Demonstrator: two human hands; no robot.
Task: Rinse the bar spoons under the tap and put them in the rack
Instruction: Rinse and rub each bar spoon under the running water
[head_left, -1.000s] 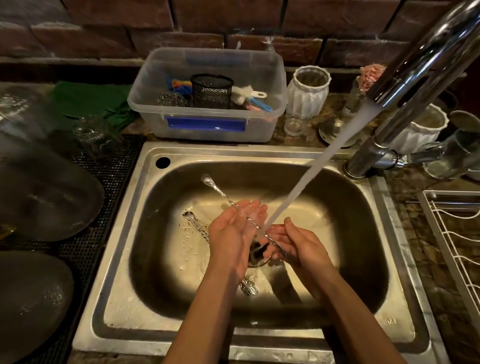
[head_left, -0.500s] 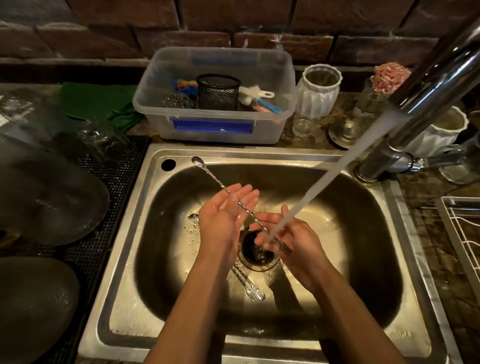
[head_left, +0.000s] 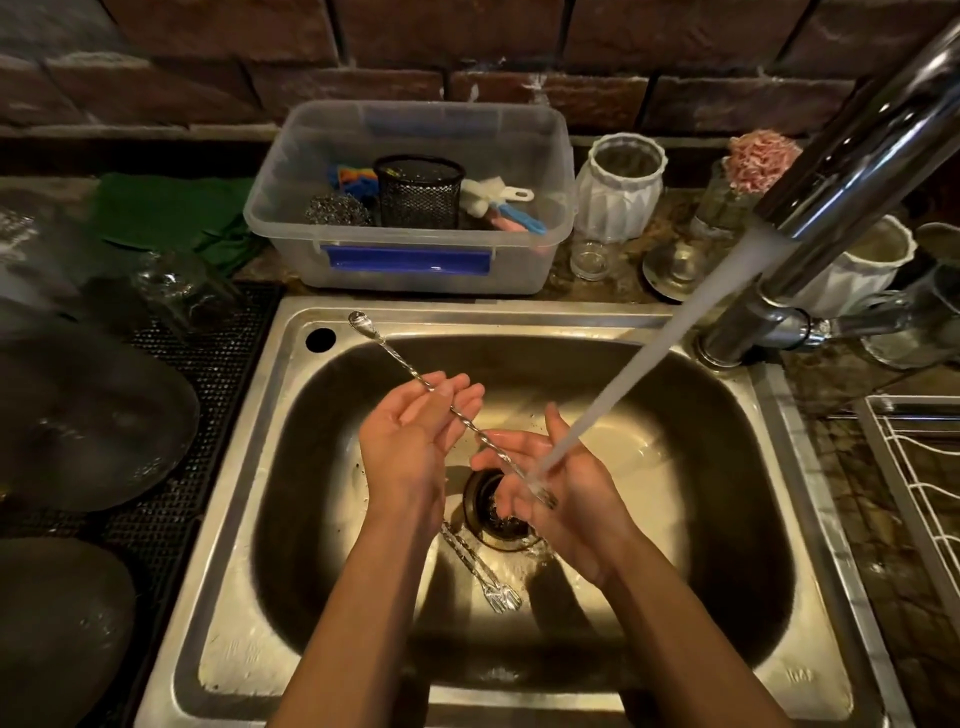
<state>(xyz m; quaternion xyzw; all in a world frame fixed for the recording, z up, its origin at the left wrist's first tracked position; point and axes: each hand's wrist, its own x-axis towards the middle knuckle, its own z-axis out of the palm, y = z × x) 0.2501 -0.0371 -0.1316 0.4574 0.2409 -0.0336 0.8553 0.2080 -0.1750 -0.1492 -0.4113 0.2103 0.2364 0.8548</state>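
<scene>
Fingers of both the left hand (head_left: 410, 441) and right hand (head_left: 558, 486) lie loosely uncurled, palms up, cradling a twisted-stem steel bar spoon (head_left: 457, 410) over the sink (head_left: 810, 613) drain; neither hand grips it. Its bowl reaches the sink's far-left corner. Tap (head_left: 852, 156) water strikes its forked end. More twisted spoons (head_left: 480, 571) lie on the basin floor.

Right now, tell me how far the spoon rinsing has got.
Done: nothing shows in the visible part of the wire rack. In hand: one bar spoon lies across the open left hand and right hand, its forked end under the tap stream. Left: two more spoons lie on the sink floor beside the drain, then racking all three.
</scene>
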